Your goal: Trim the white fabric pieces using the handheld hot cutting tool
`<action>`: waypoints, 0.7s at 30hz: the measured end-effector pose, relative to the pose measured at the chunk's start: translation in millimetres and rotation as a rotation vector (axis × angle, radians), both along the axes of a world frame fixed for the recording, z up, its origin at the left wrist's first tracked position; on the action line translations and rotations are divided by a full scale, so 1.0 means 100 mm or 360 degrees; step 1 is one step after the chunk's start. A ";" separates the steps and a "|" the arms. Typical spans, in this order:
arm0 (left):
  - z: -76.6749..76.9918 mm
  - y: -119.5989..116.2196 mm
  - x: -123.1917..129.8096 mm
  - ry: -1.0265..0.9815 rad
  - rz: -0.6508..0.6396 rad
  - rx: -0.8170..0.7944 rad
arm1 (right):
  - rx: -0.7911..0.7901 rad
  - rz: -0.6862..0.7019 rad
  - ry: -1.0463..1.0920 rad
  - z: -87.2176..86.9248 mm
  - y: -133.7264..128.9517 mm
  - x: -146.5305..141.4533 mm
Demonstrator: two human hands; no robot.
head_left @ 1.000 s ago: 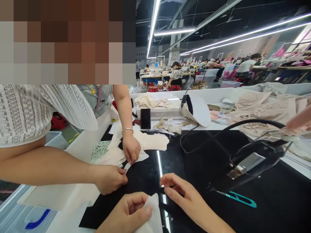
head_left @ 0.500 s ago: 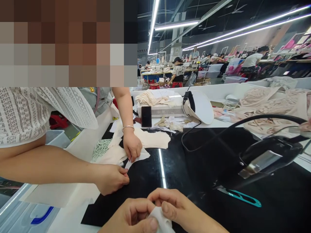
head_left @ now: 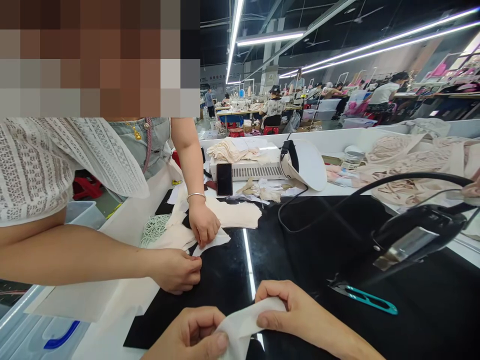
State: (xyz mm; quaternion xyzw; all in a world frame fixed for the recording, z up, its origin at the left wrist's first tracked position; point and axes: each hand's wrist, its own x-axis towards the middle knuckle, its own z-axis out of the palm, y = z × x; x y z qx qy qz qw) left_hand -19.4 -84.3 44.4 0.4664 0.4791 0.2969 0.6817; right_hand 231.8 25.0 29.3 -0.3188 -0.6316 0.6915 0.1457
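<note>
A piece of white fabric (head_left: 240,327) is stretched between my two hands at the bottom of the head view. My left hand (head_left: 195,332) pinches its left part between thumb and fingers. Its upper right end is gripped by my right hand (head_left: 281,307). The fabric's lower part runs out of the picture. Beyond my hands, a co-worker's two hands (head_left: 204,225) press and pinch another white fabric piece (head_left: 215,241) on the black tabletop (head_left: 318,265).
Teal thread snips (head_left: 371,300) lie to the right, below a black machine head (head_left: 416,240) with a cable. Cream fabric pieces (head_left: 240,215), green cord (head_left: 154,229), a phone (head_left: 224,179) and a white visor (head_left: 309,167) are farther back. A lidded plastic box (head_left: 56,345) stands at left.
My right hand has moved right and slightly up, drawing the fabric out from my left hand, so more of it shows. The co-worker's hands have barely shifted.
</note>
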 end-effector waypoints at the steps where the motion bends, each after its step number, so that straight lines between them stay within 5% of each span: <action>1: -0.01 -0.01 -0.01 0.0010 -0.0004 0.0001 | 0.0014 -0.0013 -0.0022 0.01 0.00 0.00; 8: -0.04 -0.06 -0.08 0.0087 -0.0010 -0.0048 | 0.0067 -0.0079 -0.0045 0.04 0.01 -0.03; 21: -0.05 -0.08 -0.11 0.0082 0.0009 -0.0087 | -0.0281 -0.0464 0.0259 0.03 -0.02 -0.07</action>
